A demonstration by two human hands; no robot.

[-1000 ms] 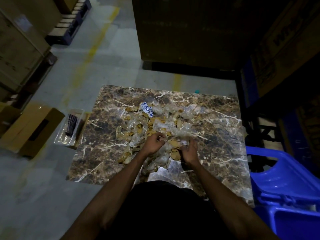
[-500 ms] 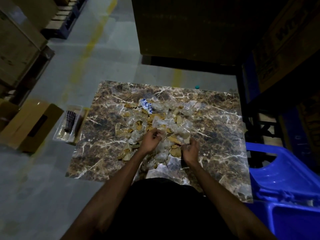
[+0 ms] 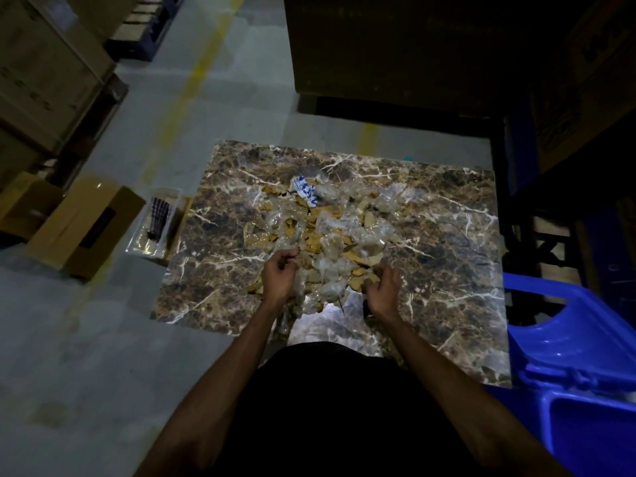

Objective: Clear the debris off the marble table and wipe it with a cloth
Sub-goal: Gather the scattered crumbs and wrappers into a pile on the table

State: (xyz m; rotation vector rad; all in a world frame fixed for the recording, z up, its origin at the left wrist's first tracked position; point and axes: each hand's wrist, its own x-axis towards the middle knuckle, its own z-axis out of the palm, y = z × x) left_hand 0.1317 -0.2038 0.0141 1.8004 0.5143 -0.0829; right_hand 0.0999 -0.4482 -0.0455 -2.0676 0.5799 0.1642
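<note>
1. We look down on a grey concrete floor with a faded yellow stripe, dim and grainy at the edges.
2. A rectangular brown marble tabletop with white veins sits low before us; our dark torso hides part of its near edge.
3. A glossy blue plastic bin stands at the right, cut off by the frame.
4. A brown cardboard box lies on the floor to the left.
5. The debris, crinkled clear plastic wrap mixed with tan cardboard scraps, is heaped at the tabletop's centre.
6. Our left hand curls its fingers into the pile's near edge, gripping wrap.
7. Our right hand curls its fingers around scraps there too; what exactly it holds is hard to make out.
</note>
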